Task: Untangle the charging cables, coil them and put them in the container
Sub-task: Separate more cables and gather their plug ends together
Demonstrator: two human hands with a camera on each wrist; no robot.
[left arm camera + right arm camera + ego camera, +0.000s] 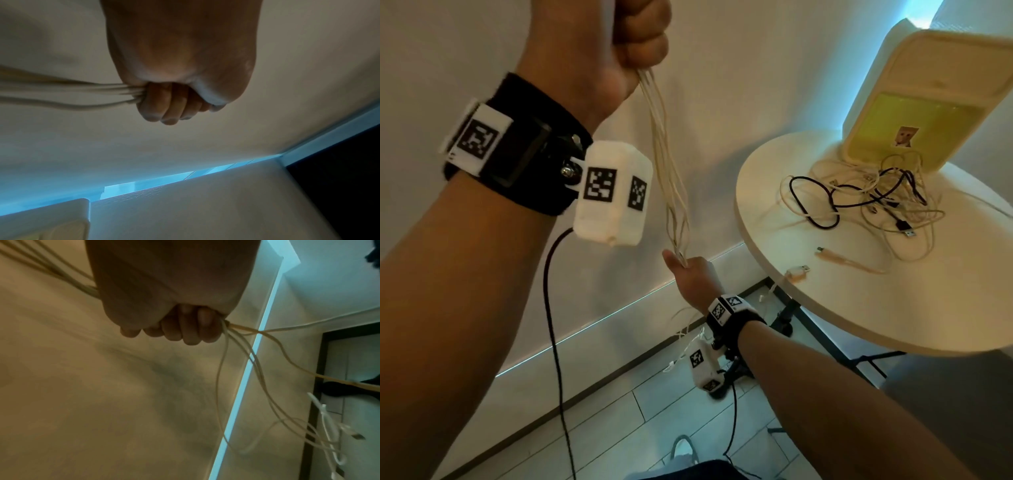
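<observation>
Several strands of white charging cable [667, 164] stretch taut between my two hands, off the table and in front of the wall. My left hand [640, 37] is raised high and grips their upper end in a fist [164, 104], the strands [61, 91] leaving it sideways. My right hand [690, 274] grips the same bundle lower down [180, 327]. Loose ends with plugs [357, 436] dangle below it toward the floor. A tangle of white and black cables [876, 202] lies on the round table. Behind the tangle stands the cream and yellow container [914, 113].
The round cream table [825, 291] is to the right, with two loose plug ends [799, 272] near its front edge. Black table legs [787, 315] stand on the tiled floor. A pale wall is straight ahead. A shoe [683, 448] shows at the bottom.
</observation>
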